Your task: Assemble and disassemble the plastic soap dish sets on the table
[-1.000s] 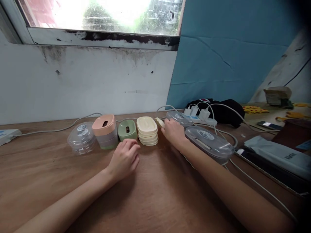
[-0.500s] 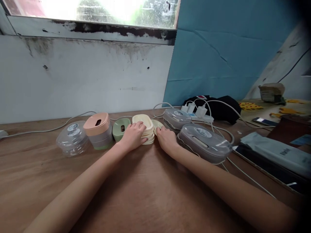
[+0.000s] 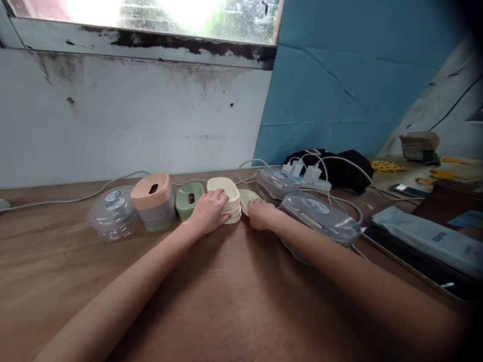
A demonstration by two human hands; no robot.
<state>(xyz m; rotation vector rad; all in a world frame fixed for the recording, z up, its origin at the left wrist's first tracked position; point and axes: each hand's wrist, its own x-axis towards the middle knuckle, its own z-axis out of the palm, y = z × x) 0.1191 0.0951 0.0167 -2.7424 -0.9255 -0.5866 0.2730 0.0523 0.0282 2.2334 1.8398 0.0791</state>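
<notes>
My left hand (image 3: 207, 212) rests on the front of a stack of cream oval lids (image 3: 225, 191), its fingers curled round the stack's edge. My right hand (image 3: 260, 213) lies just right of the stack, fingers bent against a single cream lid (image 3: 247, 196) that leans on the table. A green oval container (image 3: 187, 199) stands left of the stack. Further left are a pink-lidded container (image 3: 154, 199) and a clear round stack (image 3: 111, 213). Two grey-tinted clear oval covers (image 3: 320, 216) sit beside my right forearm.
A wooden table (image 3: 226, 301) runs to a stained white wall. A power strip with white chargers (image 3: 306, 176) and cables lies at the back right, by a black cloth (image 3: 339, 168). A dark tray with a grey packet (image 3: 426, 239) lies at the right.
My left hand moved from the bare table up onto the cream stack. My right hand drew back from the grey covers to the loose cream lid, curling its fingers.
</notes>
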